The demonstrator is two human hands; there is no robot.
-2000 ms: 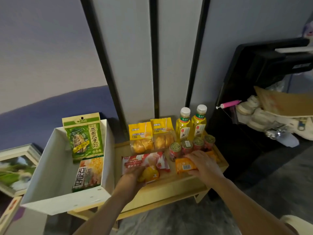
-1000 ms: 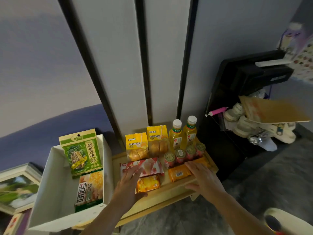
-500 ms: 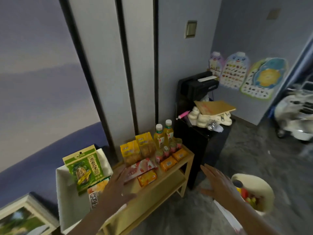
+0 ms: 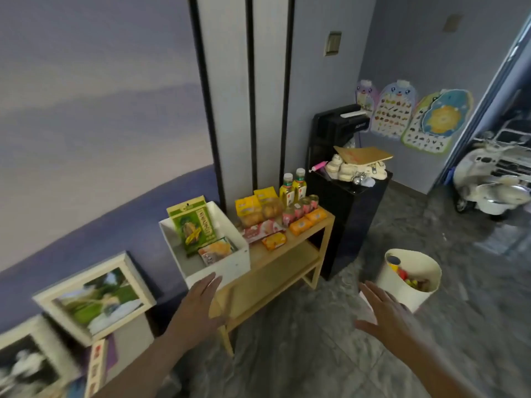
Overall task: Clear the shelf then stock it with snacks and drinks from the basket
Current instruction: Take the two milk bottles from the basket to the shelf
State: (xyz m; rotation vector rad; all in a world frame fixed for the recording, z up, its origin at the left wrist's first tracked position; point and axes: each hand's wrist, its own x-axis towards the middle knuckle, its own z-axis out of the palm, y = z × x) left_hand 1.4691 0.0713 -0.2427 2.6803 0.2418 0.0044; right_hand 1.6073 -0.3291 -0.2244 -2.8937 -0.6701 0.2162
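A low wooden shelf (image 4: 324, 222) stands against the wall, its top holding two yellow drink bottles (image 4: 293, 188), small red cans (image 4: 304, 206), yellow bread bags (image 4: 253, 211), a pink wafer pack (image 4: 261, 229) and orange snack packs (image 4: 309, 221). A white box (image 4: 230, 262) at its left end holds a green seed bag (image 4: 193, 224) and another packet. My left hand (image 4: 201, 303) hovers open just in front of the box. My right hand (image 4: 385, 311) is open over the floor, near a cream basket (image 4: 413, 288) with a few items inside.
A black cabinet (image 4: 353, 219) with clutter on top stands right of the shelf. Framed pictures (image 4: 97, 297) lean on the wall at the left. A white toy scooter (image 4: 494, 179) is at the far right. The shelf's lower tier (image 4: 275, 271) is bare wood.
Both hands have left the snacks on the shelf top and drawn back with fingers spread. The view has pulled back and turned right, bringing the basket, floor and room into sight.
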